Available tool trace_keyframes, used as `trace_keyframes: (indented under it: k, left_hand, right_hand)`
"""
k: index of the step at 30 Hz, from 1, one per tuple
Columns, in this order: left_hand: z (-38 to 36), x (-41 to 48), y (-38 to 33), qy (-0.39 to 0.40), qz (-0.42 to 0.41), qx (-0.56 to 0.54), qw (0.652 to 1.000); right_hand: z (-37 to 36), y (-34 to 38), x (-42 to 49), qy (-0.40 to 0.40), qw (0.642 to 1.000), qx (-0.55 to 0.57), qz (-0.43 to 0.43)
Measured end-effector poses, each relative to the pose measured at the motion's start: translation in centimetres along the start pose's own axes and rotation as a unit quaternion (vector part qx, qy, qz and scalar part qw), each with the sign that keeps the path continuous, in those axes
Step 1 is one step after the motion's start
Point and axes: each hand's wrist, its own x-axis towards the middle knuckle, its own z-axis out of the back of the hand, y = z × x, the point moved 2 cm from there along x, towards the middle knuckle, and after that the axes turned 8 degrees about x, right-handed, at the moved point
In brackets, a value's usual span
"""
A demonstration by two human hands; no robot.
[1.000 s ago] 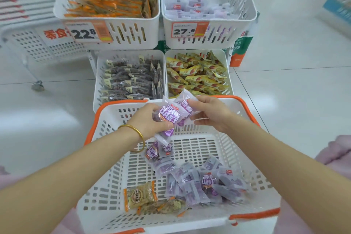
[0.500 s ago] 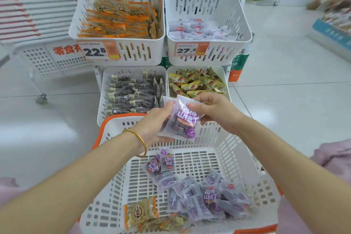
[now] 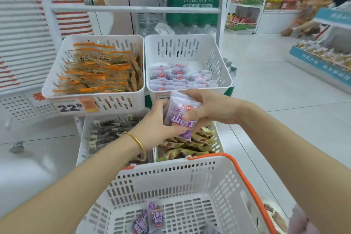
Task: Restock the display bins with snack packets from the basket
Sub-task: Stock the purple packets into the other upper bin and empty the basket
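Purple-and-clear plastic snack packets (image 3: 181, 118), a small bundle with white lettering: held between both hands, clear of the basket, just under the front rim of the target bin. Left hand (image 3: 155, 127) grips the lower edge, thumb across the front of the bundle, thin gold bangle (image 3: 139, 143) on that wrist. Right hand (image 3: 209, 108) is curled over the top and far side, pinching the upper end. Bundle stands roughly upright, long axis top to bottom, leaning slightly. The upper right white slotted plastic bin (image 3: 220, 66), part-filled with a low layer of matching packets, lies straight ahead and a little above my hands; right hand is the nearer one, its fingers almost at the bin's front rim, so I judge the coming move to be a short lift up and forward over that rim. Directly below my hands are the yellow wrapped snacks (image 3: 191, 144) of a lower bin. Nearest to me, the white plastic shopping basket with the orange rim (image 3: 171, 180) has a few more purple packets (image 3: 150, 216) on its floor. Against half a second ago: hands were low, over the basket's far rim; now they are raised to the upper bin's front, and my view has lifted so the basket sits low in frame.
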Motion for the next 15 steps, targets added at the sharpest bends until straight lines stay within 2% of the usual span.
trace_keyframes:
  k: [2, 4, 6, 8, 10, 13, 15]
  left_hand:
    - [0.6, 3.2, -1.7, -0.043, -0.032, 0.024, 0.998]
    - [1.4, 6.5, -2.8, -0.121, -0.07, 0.105, 0.985]
    - [1.9, 9.3, -3.2, -0.167, -0.102, 0.245, 0.95]
    - [1.9, 11.6, -2.6, -0.159, -0.107, 0.346, 0.918]
    - [1.5, 13.3, -1.5, -0.142, -0.097, 0.403, 0.899]
    - [0.9, 14.6, -0.2, -0.13, -0.083, 0.445, 0.882]
    - [0.6, 14.8, 0.5, -0.129, -0.081, 0.45, 0.88]
  right_hand:
    - [3.0, 2.2, 0.9, -0.041, 0.999, -0.013, 0.032]
    - [6.7, 4.2, 1.9, -0.139, 0.987, -0.035, 0.07]
    - [10.4, 5.6, 3.4, -0.26, 0.958, -0.059, 0.106]
    - [13.3, 6.1, 5.6, -0.341, 0.926, -0.116, 0.118]
    - [15.1, 5.8, 8.4, -0.35, 0.909, -0.201, 0.103]
    - [16.5, 3.9, 12.4, -0.308, 0.893, -0.325, 0.045]
    - [16.8, 2.3, 14.5, -0.279, 0.887, -0.369, 0.0]
